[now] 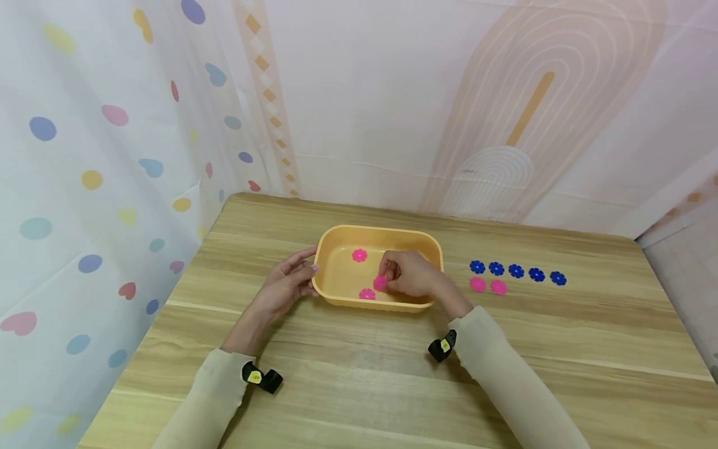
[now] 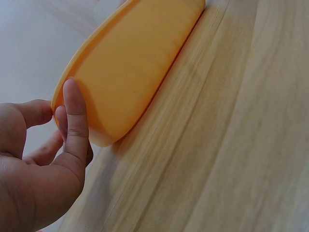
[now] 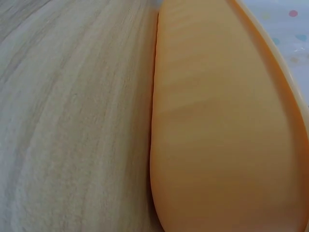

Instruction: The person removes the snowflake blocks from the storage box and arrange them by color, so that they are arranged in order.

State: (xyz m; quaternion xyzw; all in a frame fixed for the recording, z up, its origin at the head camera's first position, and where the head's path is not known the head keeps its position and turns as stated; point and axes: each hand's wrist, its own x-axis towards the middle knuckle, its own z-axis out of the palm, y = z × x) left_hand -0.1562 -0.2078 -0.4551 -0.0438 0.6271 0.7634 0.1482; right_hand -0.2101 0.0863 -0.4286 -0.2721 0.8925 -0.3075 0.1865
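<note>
A shallow orange plastic basin [image 1: 342,298] stands on the table. My left hand [image 1: 283,284] holds its left end, thumb at the rim and fingers against the outer wall; the left wrist view shows this hand [image 2: 53,159] at the basin [image 2: 130,72] from outside. Reaching inside, my right hand [image 1: 412,274] pinches a pink flower-shaped plastic disc [image 1: 380,283] between thumb and fingers. Two more pink discs lie in the basin, one near the back [image 1: 359,255] and one by the front wall [image 1: 367,294]. The right wrist view has only the basin's outer wall [image 3: 222,121] and table, no hand.
Right of the basin, several blue flower-shaped discs [image 1: 516,271] lie in a row on the wooden table [image 1: 359,386]. Two pink discs [image 1: 498,287] form a second row just in front. A patterned curtain [image 1: 364,125] hangs behind the table's back edge.
</note>
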